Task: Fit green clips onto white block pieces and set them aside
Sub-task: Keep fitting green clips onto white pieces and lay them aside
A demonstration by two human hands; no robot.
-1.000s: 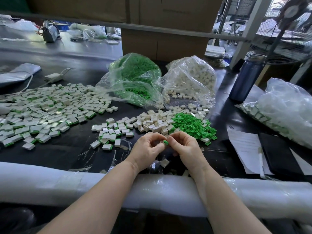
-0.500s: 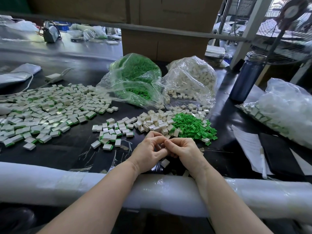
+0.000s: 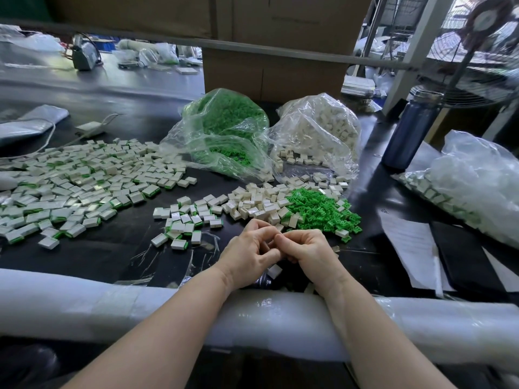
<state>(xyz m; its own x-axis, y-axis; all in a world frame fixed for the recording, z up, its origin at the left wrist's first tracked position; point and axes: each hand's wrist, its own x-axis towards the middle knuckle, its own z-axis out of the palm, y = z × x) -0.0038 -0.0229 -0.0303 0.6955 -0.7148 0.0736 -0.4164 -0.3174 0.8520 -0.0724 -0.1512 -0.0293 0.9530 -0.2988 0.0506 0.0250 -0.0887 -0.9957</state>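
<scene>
While pressed together above the near edge of the bench (image 3: pixel 112 248), left hand (image 3: pixel 247 252) and right hand (image 3: pixel 306 251) curled closed, fingertips meeting; contents hidden, grip cannot be told. Green clip seen between fingertips a second ago now out of sight: probably seated. Loose green clips (image 3: pixel 323 211) and white block pieces (image 3: pixel 252 203) just beyond; finished pieces (image 3: pixel 84 186) far left

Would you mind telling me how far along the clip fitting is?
Done: a large spread of clipped blocks on the left, plus a small batch nearer. In hand: left hand and right hand pressed together, the piece hidden. Left: loose white blocks, green clips and two part-full bags.
</scene>
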